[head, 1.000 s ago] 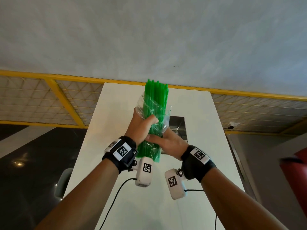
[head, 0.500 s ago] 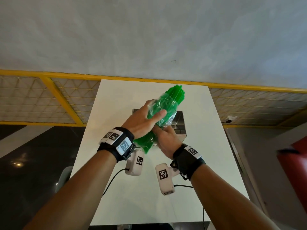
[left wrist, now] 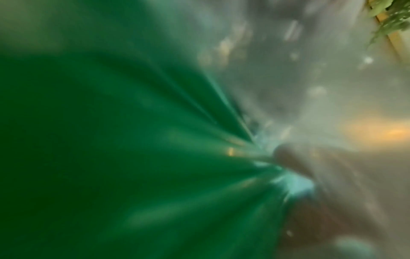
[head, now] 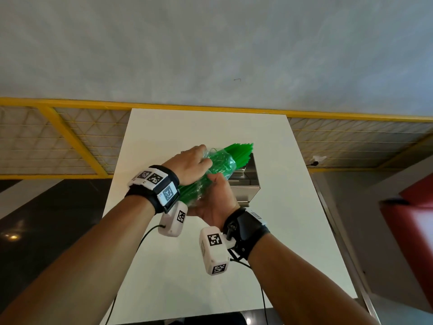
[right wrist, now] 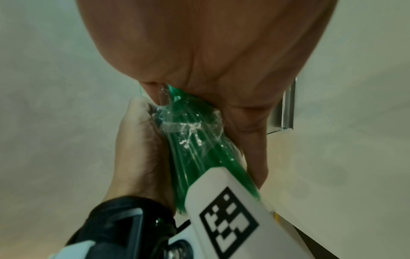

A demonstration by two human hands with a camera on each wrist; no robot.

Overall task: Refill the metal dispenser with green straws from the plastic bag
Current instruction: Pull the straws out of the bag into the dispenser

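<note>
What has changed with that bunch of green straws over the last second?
The bundle of green plastic straws in its clear plastic bag, upright a second ago, has been tipped forward and to the right, its open end now over the square metal dispenser. The left hand and right hand still grip it, and the dispenser stays put on the white table.

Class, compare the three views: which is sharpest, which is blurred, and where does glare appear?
Head view: sharpest, though wide-angle bending curves the white table edges. Left wrist view: heavily blurred, only smeared green straws readable. Right wrist view: fairly sharp, dim, with glare specks on the plastic bag gripped by the right hand.
</note>
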